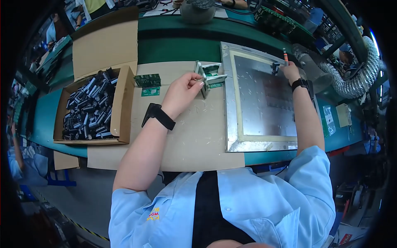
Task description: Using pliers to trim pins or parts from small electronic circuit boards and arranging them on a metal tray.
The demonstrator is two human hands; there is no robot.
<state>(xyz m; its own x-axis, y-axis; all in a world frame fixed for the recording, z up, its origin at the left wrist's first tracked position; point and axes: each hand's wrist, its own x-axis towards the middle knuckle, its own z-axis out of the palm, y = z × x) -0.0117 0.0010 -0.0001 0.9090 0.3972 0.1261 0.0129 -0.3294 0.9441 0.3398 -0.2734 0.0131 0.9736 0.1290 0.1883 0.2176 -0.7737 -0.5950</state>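
Note:
My left hand (183, 91) is closed, its thumb and fingers pinching the edge of an upright circuit board (202, 82). More green board pieces with pale edges (216, 78) stand just to the right of it. Farther right, my right hand (291, 72) is closed around a slim tool (285, 58) with an orange and grey end pointing up; its kind is unclear. Beside that hand a small black part (275, 68) shows over the metal plate. Below my right hand and forearm lies a large framed metal plate (264, 99) with a silver border.
At left stands an open cardboard box (124, 105) full of black cylindrical capacitors (89, 105). Two green circuit boards (148, 80) (150, 91) lie near it. Thin wire clippings dot the cardboard sheet (182, 144). A silver flexible duct (355, 84) curves at right.

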